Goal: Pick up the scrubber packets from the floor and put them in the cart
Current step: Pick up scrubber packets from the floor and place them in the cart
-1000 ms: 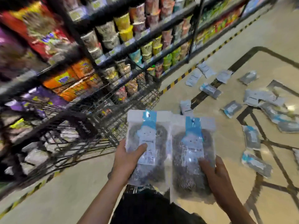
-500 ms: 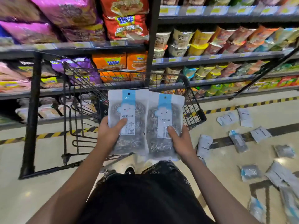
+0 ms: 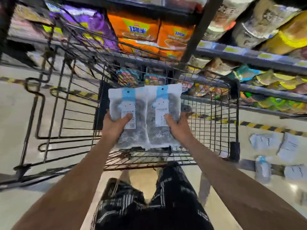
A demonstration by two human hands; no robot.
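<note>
Each hand, L [image 3: 114, 125] & R [image 3: 178, 126], grips a flat plastic scrubber pkt [image 3: 128, 117] over wire cart [image 3: 214, 125].

Cart [image 3: 214, 123] basket seemingly open above

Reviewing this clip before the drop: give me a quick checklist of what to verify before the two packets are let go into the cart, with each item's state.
1. Left hand grips the left packet: ok.
2. Right hand grips the right packet: ok.
3. Both packets are over the cart basket, past its near rim: ok.
4. Packets side by side, labels up: ok.
5. Space in the basket beneath them: cannot tell, packets hide it.
6. No packets left on the floor: not ok, floor packets lie at right.
</note>
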